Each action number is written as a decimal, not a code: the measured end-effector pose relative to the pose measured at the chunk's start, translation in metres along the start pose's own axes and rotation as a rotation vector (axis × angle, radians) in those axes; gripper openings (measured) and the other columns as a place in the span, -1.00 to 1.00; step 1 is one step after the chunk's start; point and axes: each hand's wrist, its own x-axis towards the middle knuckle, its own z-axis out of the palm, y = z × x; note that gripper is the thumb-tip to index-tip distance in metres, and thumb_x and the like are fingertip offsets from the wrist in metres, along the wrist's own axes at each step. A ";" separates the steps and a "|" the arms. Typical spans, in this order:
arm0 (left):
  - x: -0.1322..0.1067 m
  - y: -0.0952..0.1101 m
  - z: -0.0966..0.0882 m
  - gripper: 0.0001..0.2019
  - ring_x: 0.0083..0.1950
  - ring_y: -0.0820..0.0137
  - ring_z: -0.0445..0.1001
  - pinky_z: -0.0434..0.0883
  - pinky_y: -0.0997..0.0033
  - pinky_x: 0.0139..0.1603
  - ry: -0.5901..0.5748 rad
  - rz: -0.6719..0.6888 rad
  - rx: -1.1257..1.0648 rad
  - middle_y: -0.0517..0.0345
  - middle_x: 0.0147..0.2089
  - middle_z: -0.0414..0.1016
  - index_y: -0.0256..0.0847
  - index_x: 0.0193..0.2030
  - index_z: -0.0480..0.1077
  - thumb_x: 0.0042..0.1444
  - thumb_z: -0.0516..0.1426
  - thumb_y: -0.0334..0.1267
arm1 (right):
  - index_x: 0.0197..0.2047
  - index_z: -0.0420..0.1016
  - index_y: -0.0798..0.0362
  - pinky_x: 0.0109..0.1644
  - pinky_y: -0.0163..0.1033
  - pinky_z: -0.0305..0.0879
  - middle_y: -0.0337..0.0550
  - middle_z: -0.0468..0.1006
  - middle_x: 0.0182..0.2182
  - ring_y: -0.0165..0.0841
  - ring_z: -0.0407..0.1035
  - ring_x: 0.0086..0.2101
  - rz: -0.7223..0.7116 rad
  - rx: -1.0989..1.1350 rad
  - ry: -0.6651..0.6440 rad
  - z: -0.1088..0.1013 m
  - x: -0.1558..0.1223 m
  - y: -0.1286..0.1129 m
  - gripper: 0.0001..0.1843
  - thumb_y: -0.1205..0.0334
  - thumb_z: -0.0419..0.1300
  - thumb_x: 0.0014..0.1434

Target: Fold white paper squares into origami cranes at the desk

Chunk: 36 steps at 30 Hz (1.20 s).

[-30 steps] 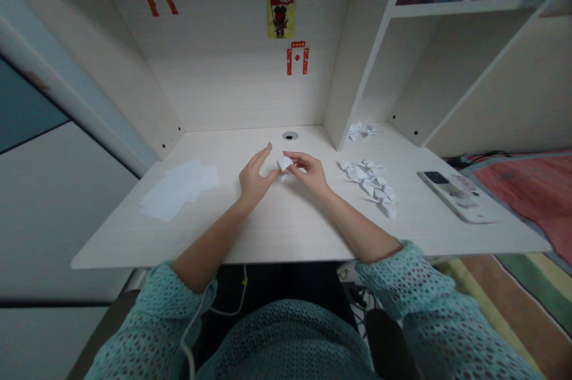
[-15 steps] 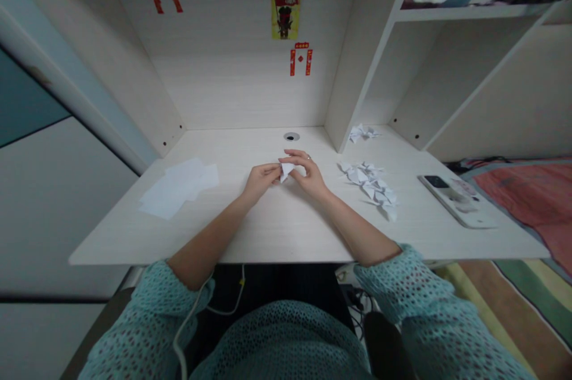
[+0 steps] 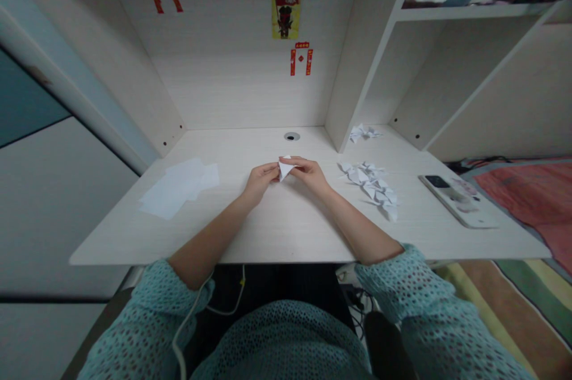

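Fingers of left hand (image 3: 259,182) and right hand (image 3: 313,176) pinched on one folded paper (image 3: 285,171). Left to right: flat sheets (image 3: 181,186), overlapping on the worktop (image 3: 277,231) — unfolded, presumably still to do. Mid-worktop, the folded paper between both hands; judged part-done. Right of it, a heap of folded pieces (image 3: 368,180), smaller group (image 3: 363,133) behind — these look finished. Phone (image 3: 460,201) at far right.

Paper sheets (image 3: 179,188) on desk (image 3: 277,231), left side. Folded paper (image 3: 286,171) centre, between left hand (image 3: 260,182) and right hand (image 3: 311,175). Folded-paper pile (image 3: 372,184) right of right hand; second pile (image 3: 364,133) behind it, just right of upright divider (image 3: 351,70). Smartphone (image 3: 460,202) farther right. Cable hole (image 3: 292,136) behind hands, near back panel (image 3: 232,82).
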 end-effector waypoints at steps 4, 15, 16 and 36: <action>0.000 -0.001 0.000 -0.66 -0.21 0.37 0.43 0.29 0.38 -0.14 0.012 -0.029 -0.045 0.01 -0.21 0.54 -0.26 -0.22 0.53 -0.14 0.27 -0.12 | -0.31 0.61 -0.06 -0.07 -0.18 0.32 -0.17 0.61 -0.26 -0.27 0.45 -0.19 0.091 0.050 0.134 -0.003 0.002 0.009 -0.72 0.10 0.37 -0.17; 0.002 0.000 -0.001 -0.61 -0.27 0.42 0.43 0.31 0.42 -0.19 0.038 -0.028 0.010 0.06 -0.26 0.53 -0.27 -0.19 0.50 -0.16 0.28 -0.08 | -0.45 0.58 0.04 -0.30 -0.29 0.27 -0.20 0.60 -0.46 -0.41 0.40 -0.44 0.335 0.129 0.259 0.001 0.001 0.003 -0.68 0.07 0.42 -0.32; 0.002 0.001 0.000 -0.59 -0.27 0.42 0.43 0.32 0.43 -0.19 0.037 -0.021 0.022 0.05 -0.26 0.54 -0.27 -0.18 0.49 -0.17 0.28 -0.08 | -0.43 0.59 0.04 -0.32 -0.30 0.26 -0.19 0.60 -0.44 -0.41 0.40 -0.43 0.355 0.127 0.270 0.000 0.001 0.004 -0.67 0.06 0.42 -0.31; -0.002 0.008 0.002 -0.61 -0.23 0.33 0.47 0.38 0.38 -0.25 0.148 0.035 0.198 0.01 -0.21 0.57 -0.24 -0.23 0.54 -0.13 0.26 0.00 | -0.40 0.61 0.03 -0.29 -0.30 0.29 -0.13 0.62 -0.37 -0.37 0.44 -0.35 0.338 0.151 0.316 0.003 0.000 0.009 -0.67 0.02 0.38 -0.25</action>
